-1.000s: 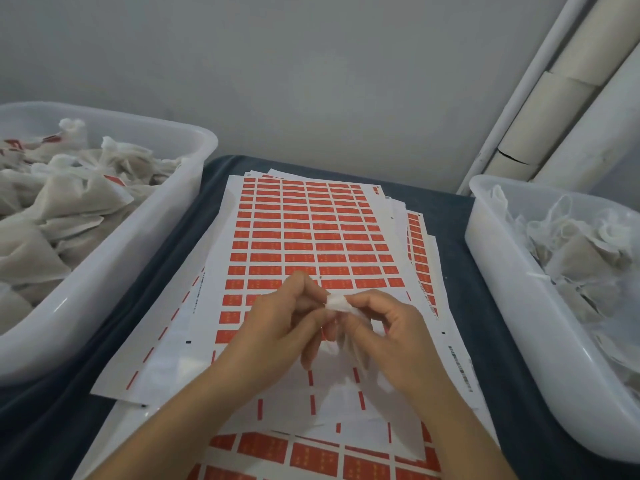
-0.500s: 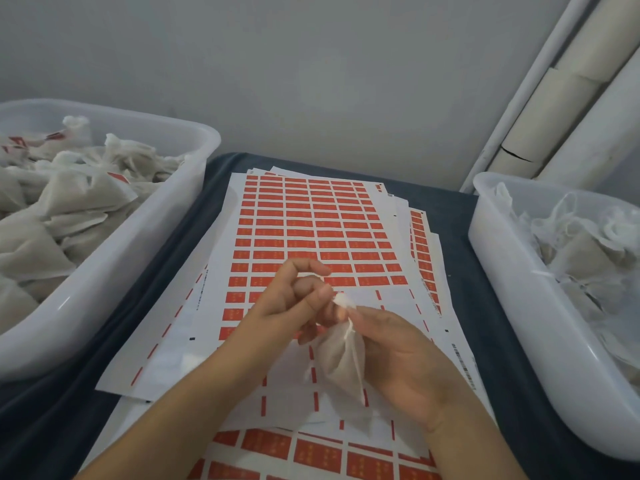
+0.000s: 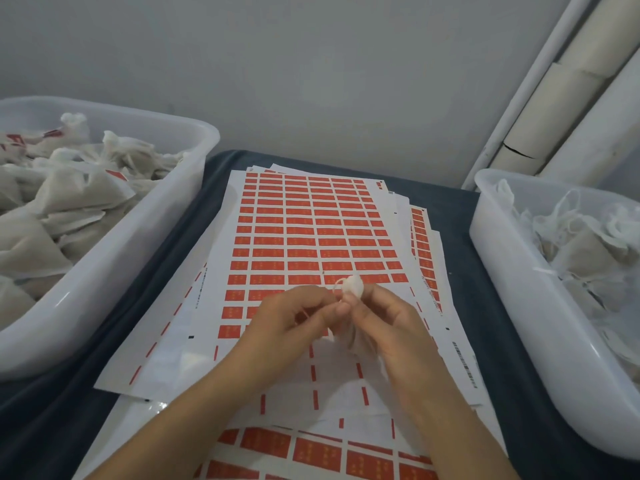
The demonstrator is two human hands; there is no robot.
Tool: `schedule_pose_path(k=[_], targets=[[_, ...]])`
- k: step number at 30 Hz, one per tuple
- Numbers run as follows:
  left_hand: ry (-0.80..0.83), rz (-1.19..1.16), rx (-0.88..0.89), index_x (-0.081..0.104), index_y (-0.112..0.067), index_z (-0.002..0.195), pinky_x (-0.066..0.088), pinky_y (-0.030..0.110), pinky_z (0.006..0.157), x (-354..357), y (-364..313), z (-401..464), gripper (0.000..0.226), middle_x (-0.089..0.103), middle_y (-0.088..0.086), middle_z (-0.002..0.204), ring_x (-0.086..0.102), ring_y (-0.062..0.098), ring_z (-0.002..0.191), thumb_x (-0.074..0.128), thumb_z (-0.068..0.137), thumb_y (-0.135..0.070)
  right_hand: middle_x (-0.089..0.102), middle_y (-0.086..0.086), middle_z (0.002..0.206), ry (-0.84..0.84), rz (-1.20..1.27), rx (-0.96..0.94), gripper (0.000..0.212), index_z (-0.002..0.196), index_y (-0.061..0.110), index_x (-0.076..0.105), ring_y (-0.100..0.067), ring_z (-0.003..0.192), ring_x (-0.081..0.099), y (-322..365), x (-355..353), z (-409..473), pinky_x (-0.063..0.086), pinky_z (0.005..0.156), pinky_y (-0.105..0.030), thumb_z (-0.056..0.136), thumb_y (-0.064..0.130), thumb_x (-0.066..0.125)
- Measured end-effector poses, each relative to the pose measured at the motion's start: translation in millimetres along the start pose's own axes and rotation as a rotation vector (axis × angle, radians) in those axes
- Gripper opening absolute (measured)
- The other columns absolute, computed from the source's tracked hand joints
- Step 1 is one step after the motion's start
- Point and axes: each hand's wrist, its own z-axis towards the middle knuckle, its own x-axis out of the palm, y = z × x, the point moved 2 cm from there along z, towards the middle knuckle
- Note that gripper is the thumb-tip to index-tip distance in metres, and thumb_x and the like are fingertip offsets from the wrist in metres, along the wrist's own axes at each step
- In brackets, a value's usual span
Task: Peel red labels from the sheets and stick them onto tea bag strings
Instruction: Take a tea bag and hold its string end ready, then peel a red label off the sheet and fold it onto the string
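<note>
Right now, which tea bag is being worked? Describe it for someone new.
Find the label sheets between the two tubs. Above their near half, both hands meet. The tea bag is pinched in the right hand, the only bag outside a tub.

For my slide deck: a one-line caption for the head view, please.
Both hands hold a tea bag over red label sheets.

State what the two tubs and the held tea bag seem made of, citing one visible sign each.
Left tub and right tub: likely plastic, glossy and milky, contents showing faintly through the walls. Tea bag: probably thin, matte fibre mesh, crumpling softly.
</note>
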Motion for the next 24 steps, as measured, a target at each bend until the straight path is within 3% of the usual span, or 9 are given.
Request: schedule_pose_path(k=[3,6,11,15,17,20,22,24], targets=[[0.015,-0.391,-0.177,0.068,-0.021,0.064,0.047,0.011,0.057,-14,-1,2,0.036,0.059,-0.003,0.060,0.054,0.005,0.055,0.052,0.073,-0.053,0.068,0.016,0.089,0.056,-0.011,-0.028,0.032,0.105,0.041,0.060,0.005,0.085,0.062,5,0,-2,0.044,0.060,-0.001,0.074,0.048,0.058],[-0.049,-0.625,-0.289,0.064,-0.015,0.059,0.045,0.015,0.052,-26,2,6,0.034,0.053,0.001,0.056,0.049,0.009,0.051,0.053,0.079,-0.039,0.067,0.012,0.086,0.096,0.025,-0.030,0.042,0.114,0.048,0.052,0.010,0.083,0.060,8,0,-1,0.043,0.057,0.000,0.072,0.046,0.058],[-0.174,-0.878,-0.277,0.064,-0.016,0.056,0.046,0.015,0.051,-33,2,10,0.029,0.052,0.000,0.053,0.047,0.010,0.047,0.054,0.079,-0.031,0.067,0.016,0.084,0.159,-0.001,-0.033,0.058,0.124,0.058,0.036,0.004,0.094,0.061,4,3,2,0.046,0.062,-0.003,0.071,0.047,0.059],[-0.249,-1.057,-0.307,0.065,-0.016,0.061,0.047,0.016,0.052,-33,3,10,0.020,0.051,0.001,0.054,0.046,0.011,0.047,0.059,0.075,-0.028,0.066,0.015,0.084,0.174,-0.038,-0.046,0.054,0.124,0.058,0.037,0.005,0.094,0.059,-1,8,4,0.044,0.063,0.000,0.076,0.045,0.058],[-0.219,-0.885,-0.320,0.062,-0.017,0.057,0.047,0.017,0.054,-34,3,11,0.026,0.052,0.001,0.054,0.048,0.012,0.048,0.058,0.077,-0.034,0.064,0.011,0.080,0.160,-0.048,-0.046,0.047,0.120,0.054,0.044,0.007,0.089,0.059,-1,5,5,0.043,0.063,0.001,0.075,0.046,0.056],[-0.207,-0.266,-0.300,0.063,-0.021,0.061,0.045,0.010,0.058,-36,-2,10,0.038,0.062,-0.004,0.060,0.058,0.011,0.058,0.047,0.076,-0.051,0.063,0.006,0.091,0.159,-0.088,-0.063,0.039,0.112,0.045,0.053,0.002,0.088,0.062,-3,2,5,0.048,0.066,-0.005,0.074,0.047,0.057],[-0.268,-0.017,-0.316,0.064,-0.026,0.072,0.040,0.007,0.054,-36,-2,6,0.043,0.065,-0.012,0.072,0.060,0.007,0.069,0.036,0.077,-0.057,0.065,0.017,0.094,0.114,-0.131,-0.069,0.029,0.101,0.045,0.060,0.001,0.091,0.062,-8,3,5,0.050,0.068,-0.008,0.073,0.049,0.057],[-0.390,0.036,-0.379,0.061,-0.030,0.093,0.035,0.013,0.058,-41,1,-3,0.037,0.060,-0.016,0.094,0.055,0.006,0.076,0.033,0.088,-0.053,0.066,0.020,0.093,0.017,-0.058,-0.032,0.021,0.092,0.043,0.064,-0.003,0.090,0.064,-14,2,6,0.054,0.071,-0.014,0.074,0.050,0.058]])
